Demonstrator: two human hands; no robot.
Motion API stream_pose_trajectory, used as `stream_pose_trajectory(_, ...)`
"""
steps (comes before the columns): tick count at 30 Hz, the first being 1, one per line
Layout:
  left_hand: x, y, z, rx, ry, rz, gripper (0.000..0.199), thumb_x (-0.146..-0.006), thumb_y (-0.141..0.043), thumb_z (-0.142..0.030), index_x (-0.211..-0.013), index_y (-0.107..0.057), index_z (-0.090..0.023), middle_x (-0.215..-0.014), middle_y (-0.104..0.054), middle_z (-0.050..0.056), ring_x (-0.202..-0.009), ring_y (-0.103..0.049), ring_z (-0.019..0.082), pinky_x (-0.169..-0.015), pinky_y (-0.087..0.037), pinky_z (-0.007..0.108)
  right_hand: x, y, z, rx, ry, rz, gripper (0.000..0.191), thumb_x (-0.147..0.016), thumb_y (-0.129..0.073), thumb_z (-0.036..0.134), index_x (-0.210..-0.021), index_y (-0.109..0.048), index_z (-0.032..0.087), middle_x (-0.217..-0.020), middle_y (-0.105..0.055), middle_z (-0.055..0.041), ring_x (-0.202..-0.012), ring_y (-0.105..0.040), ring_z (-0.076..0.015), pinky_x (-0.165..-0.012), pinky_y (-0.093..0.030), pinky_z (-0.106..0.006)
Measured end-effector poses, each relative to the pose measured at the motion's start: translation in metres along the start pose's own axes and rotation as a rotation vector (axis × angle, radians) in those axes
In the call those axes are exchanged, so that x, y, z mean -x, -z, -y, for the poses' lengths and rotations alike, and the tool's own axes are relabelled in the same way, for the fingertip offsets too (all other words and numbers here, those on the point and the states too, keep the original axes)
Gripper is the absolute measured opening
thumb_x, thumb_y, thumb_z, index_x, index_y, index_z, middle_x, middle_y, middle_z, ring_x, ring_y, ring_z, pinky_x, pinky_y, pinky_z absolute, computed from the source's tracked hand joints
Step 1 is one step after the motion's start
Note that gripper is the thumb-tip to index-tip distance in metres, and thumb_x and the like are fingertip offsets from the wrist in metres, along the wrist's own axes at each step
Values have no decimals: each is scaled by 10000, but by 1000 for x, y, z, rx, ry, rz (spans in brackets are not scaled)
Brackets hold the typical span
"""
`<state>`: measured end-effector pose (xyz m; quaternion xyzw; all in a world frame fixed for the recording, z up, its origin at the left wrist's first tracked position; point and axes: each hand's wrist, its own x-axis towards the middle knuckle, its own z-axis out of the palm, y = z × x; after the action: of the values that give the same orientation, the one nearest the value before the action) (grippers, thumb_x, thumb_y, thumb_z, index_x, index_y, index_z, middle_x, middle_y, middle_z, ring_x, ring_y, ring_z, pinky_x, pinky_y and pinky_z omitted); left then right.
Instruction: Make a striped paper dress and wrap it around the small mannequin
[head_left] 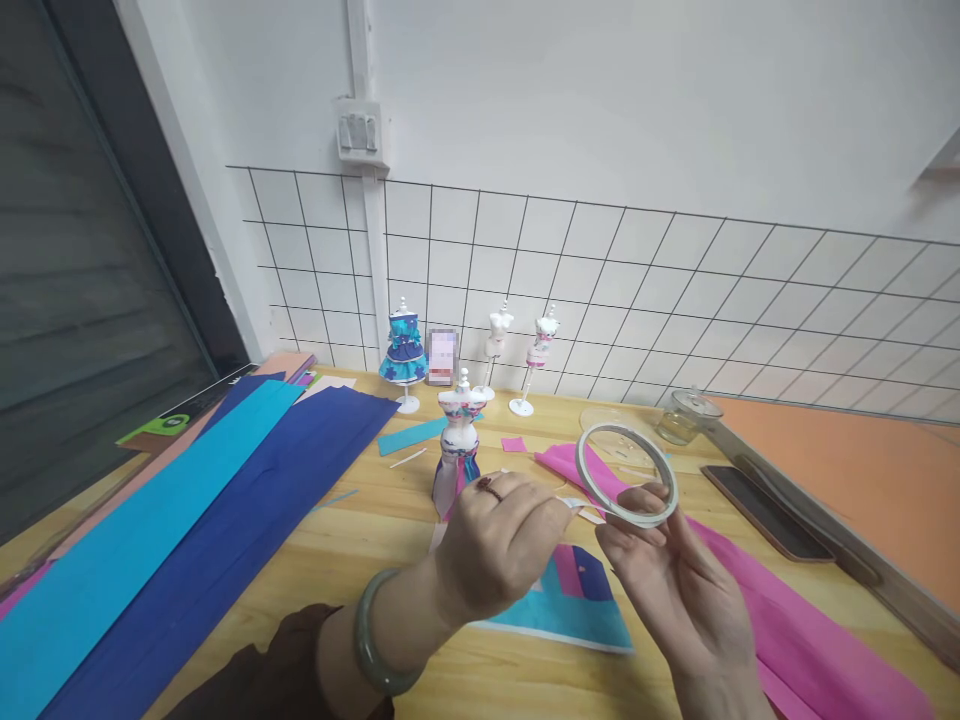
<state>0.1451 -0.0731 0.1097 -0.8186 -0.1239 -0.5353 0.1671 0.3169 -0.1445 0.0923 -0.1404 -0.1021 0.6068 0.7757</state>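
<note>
Between the thumb and fingers of my right hand (pixel 686 590) is a narrow roll of white tape (pixel 583 478), tilted and raised over the table. My left hand (pixel 502 545), closed in a fist with a bangle at the wrist, pinches the loose end of the tape (pixel 589 506), so a short strip spans the gap between the hands. Just behind my left fist stands a small white dress form (pixel 459 440), partly covered in coloured pieces. Beneath the hands lies a flat piece joined from turquoise, pink and navy sheets (pixel 585 610), partly hidden by my left hand.
Long navy (pixel 247 510) and turquoise sheets (pixel 172 500) cover the table's left side. At the back stand a dressed form (pixel 405 345), two white forms (pixel 541 345) and a phone (pixel 442 357). Pink material (pixel 817 610), a dark phone (pixel 769 512) and a glass jar (pixel 682 418) are right.
</note>
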Motion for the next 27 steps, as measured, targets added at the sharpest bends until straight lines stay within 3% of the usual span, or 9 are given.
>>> stream_pose_trajectory(9, -6, 5, 5, 72, -65, -73, 101, -810, -545, -58, -875, -606, -103, -819, -689, 92, -797, -648, 177, -687, -555, 302, 1, 5, -6, 70, -22, -34, 146, -798, -668, 322, -830, -566, 222, -714, -552, 33, -607, -502, -95, -579, -487, -275)
stream_pose_trajectory(16, -11, 9, 6, -32, -155, -44, 220, -842, -467, -35, -1020, -596, -52, -714, -668, 69, -703, -626, 165, -602, -537, 280, 4, 4, -8, 98, -25, -65, 150, -780, -689, 306, -801, -564, 227, -705, -531, 49, -592, -494, -84, -564, -473, -251)
stream_pose_trajectory(27, -8, 14, 10, -86, -124, 82, 167, -858, -457, -46, -837, -600, -130, -697, -639, 51, -702, -606, 144, -596, -483, 240, 4, 7, -9, 152, -42, -76, 145, -760, -712, 321, -769, -594, 238, -748, -564, 39, -614, -506, -94, -586, -474, -260)
